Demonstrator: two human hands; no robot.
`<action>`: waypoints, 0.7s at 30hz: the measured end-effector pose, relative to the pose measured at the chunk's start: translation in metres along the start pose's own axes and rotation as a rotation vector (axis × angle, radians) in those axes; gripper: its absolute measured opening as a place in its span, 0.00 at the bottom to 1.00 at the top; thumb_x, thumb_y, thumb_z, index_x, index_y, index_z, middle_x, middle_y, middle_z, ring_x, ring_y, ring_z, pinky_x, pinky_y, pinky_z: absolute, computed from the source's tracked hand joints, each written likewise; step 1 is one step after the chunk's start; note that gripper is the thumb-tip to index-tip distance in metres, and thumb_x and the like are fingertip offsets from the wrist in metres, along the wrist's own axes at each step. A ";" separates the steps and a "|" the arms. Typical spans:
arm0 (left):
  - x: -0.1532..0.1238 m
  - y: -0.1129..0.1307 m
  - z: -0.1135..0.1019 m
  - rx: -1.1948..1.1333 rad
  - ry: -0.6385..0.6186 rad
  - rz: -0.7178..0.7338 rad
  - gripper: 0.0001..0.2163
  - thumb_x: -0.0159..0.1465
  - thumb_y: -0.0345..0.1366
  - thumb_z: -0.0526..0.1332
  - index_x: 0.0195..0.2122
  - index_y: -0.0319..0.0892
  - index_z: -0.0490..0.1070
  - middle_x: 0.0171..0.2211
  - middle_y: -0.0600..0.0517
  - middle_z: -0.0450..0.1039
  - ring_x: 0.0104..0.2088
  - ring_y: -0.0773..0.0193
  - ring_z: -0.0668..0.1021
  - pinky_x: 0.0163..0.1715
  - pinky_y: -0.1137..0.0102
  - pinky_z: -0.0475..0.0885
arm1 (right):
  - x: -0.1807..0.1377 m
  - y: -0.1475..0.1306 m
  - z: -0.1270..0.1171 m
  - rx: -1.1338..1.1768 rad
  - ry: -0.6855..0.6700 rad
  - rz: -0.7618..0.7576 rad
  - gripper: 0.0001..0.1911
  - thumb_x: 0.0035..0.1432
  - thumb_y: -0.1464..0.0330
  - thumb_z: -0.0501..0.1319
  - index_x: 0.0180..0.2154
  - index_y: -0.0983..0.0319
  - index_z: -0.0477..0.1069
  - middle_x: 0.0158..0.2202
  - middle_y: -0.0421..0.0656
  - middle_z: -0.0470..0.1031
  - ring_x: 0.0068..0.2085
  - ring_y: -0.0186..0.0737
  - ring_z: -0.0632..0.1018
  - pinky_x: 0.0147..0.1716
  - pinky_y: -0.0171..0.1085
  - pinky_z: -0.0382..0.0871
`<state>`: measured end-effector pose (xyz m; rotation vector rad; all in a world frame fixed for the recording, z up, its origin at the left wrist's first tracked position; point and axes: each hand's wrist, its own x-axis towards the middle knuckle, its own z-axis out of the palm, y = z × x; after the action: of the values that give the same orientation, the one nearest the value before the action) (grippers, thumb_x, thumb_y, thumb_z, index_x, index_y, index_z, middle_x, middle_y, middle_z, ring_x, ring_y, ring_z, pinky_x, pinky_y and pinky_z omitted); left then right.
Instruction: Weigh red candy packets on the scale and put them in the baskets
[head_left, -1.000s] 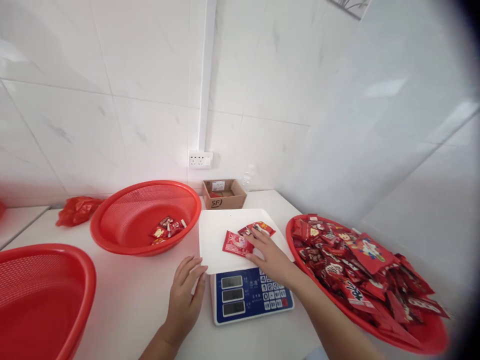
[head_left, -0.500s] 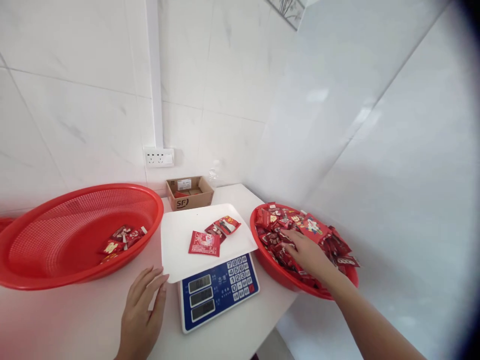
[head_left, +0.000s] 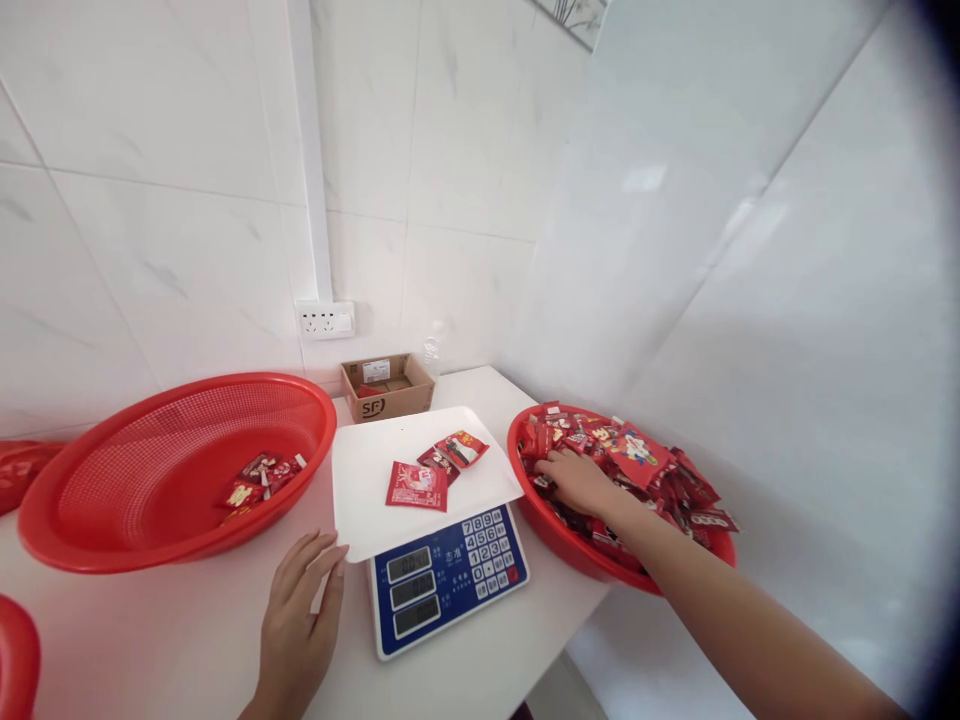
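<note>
My right hand [head_left: 581,482] reaches into the right-hand red basket [head_left: 551,545], its fingers curled down among a heap of small red snack packets [head_left: 637,455]. Its fingertips are hidden, so what they grip cannot be made out. Beside the digital scale [head_left: 450,585], my left hand [head_left: 304,605] is open, thumb and fingers apart, fingertips close to the near left corner of the white weighing tray [head_left: 360,500]. That hand holds nothing. Three packets lie on the tray: a pinkish-red packet [head_left: 417,486] in front, with a dark red one and a red one behind it.
To the left stands a large red mesh basket [head_left: 90,510] with several packets [head_left: 259,480] inside. A small cardboard box [head_left: 386,390] and a clear plastic bottle [head_left: 433,345] are at the wall. Another red rim [head_left: 15,655] shows at lower left. Walls bound the white table [head_left: 187,620].
My right hand has shifted left within the basket and its fingers have curled down into the packets. My left hand stays by the tray. The view has shifted slightly.
</note>
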<state>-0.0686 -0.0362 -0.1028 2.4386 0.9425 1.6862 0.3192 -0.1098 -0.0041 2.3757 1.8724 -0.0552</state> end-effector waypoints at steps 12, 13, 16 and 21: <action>0.001 0.003 -0.002 -0.024 -0.005 -0.004 0.09 0.64 0.27 0.56 0.43 0.43 0.70 0.44 0.46 0.72 0.50 0.56 0.72 0.49 0.61 0.69 | -0.002 0.018 -0.032 0.286 0.333 0.051 0.17 0.60 0.67 0.50 0.49 0.57 0.68 0.50 0.46 0.70 0.52 0.42 0.71 0.53 0.43 0.63; 0.001 0.003 -0.002 -0.023 -0.007 -0.005 0.09 0.64 0.27 0.56 0.43 0.43 0.70 0.44 0.46 0.72 0.50 0.56 0.73 0.49 0.60 0.69 | -0.001 0.016 -0.034 0.325 0.376 0.053 0.17 0.60 0.66 0.50 0.49 0.57 0.68 0.50 0.46 0.70 0.53 0.43 0.70 0.54 0.43 0.62; 0.001 0.004 -0.002 -0.026 -0.006 -0.012 0.09 0.64 0.27 0.56 0.43 0.43 0.71 0.44 0.46 0.72 0.50 0.56 0.73 0.49 0.60 0.70 | 0.002 -0.004 -0.035 0.560 0.487 0.030 0.17 0.57 0.62 0.53 0.47 0.57 0.69 0.48 0.44 0.72 0.52 0.43 0.71 0.54 0.44 0.62; 0.000 0.006 -0.004 -0.022 -0.010 -0.045 0.09 0.64 0.27 0.56 0.42 0.44 0.71 0.44 0.47 0.73 0.50 0.56 0.73 0.49 0.60 0.71 | 0.010 -0.057 -0.013 0.815 0.369 -0.009 0.12 0.52 0.67 0.56 0.40 0.57 0.69 0.40 0.41 0.74 0.41 0.40 0.76 0.44 0.41 0.70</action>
<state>-0.0692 -0.0423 -0.0991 2.3908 0.9658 1.6597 0.2655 -0.0851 0.0034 3.0555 2.3592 -0.5026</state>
